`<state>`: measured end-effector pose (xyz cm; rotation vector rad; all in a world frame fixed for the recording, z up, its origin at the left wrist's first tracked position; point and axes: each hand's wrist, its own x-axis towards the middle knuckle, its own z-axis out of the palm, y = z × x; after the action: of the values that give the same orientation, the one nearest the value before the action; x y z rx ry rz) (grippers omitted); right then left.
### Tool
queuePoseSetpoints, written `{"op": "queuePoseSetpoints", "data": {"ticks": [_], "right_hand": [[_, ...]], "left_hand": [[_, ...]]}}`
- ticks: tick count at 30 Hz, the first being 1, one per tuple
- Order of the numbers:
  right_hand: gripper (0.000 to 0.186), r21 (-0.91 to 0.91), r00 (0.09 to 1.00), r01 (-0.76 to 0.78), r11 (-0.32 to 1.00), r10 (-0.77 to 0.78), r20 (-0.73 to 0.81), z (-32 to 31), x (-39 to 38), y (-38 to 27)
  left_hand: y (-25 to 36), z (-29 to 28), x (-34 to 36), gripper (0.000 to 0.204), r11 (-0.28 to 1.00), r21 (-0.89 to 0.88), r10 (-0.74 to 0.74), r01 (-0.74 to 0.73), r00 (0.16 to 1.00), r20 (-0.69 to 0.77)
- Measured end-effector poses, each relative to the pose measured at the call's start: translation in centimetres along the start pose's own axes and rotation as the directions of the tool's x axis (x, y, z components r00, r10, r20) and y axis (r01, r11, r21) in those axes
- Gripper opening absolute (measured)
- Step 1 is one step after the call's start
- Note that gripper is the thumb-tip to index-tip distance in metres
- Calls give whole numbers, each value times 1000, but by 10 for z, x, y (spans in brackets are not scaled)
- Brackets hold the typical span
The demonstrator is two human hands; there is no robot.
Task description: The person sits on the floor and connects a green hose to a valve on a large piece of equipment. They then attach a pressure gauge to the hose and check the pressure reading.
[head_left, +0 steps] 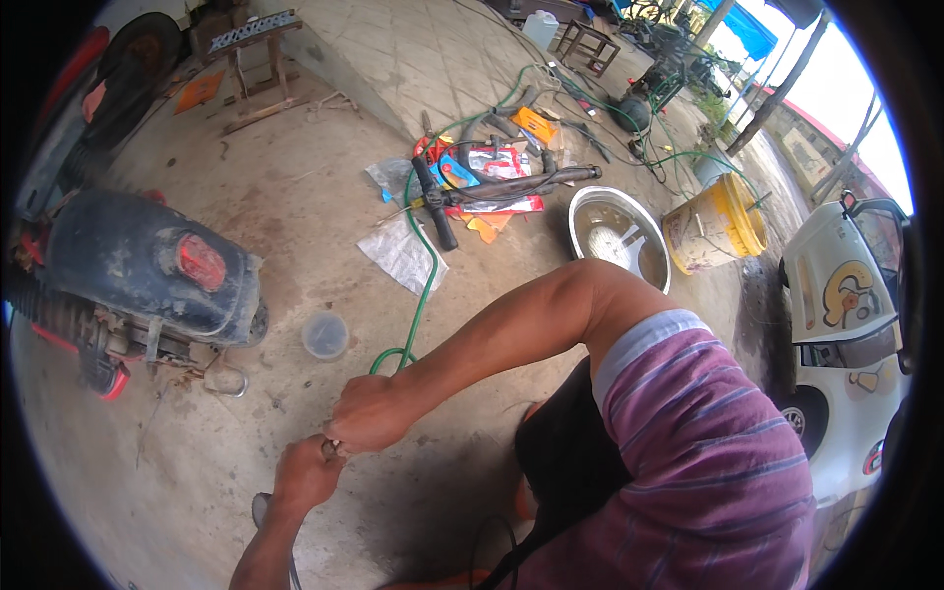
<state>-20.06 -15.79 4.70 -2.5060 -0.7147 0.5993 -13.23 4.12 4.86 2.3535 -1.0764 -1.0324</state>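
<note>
My right hand point(372, 413) reaches in from the right, its fingers closed, and meets my left hand point(307, 474), also closed. Between the two fists a small greyish piece point(332, 449) shows, mostly covered by fingers, so its kind is hidden. A thin green hose point(430, 258) runs down the floor and makes a loop just beyond my right wrist; whether its end is in my grip cannot be seen. Beside my left wrist, part of a dark, rounded band point(261, 508) sticks out, possibly a rubber tube, partly behind the forearm.
A motorcycle's rear point(147, 265) stands at the left, near a clear round tub point(325, 335). Farther off lie a black hand pump point(511, 187), plastic packets and rubber tubes. A metal basin point(661, 280) and a yellow bucket point(703, 231) stand right, before a white vehicle point(836, 413).
</note>
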Motion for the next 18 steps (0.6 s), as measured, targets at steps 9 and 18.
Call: {"op": "queuePoseSetpoints", "data": {"ticks": [9,18], "right_hand": [[50,704,898,-387,595,69,436,-13,12,10],[37,-261,996,72,963,-82,-27,3,-3,-4]], "left_hand": [[22,-4,-16,22,980,196,-7,39,987,-161],[-6,-2,5,27,993,-34,-104,111,983,154]]}}
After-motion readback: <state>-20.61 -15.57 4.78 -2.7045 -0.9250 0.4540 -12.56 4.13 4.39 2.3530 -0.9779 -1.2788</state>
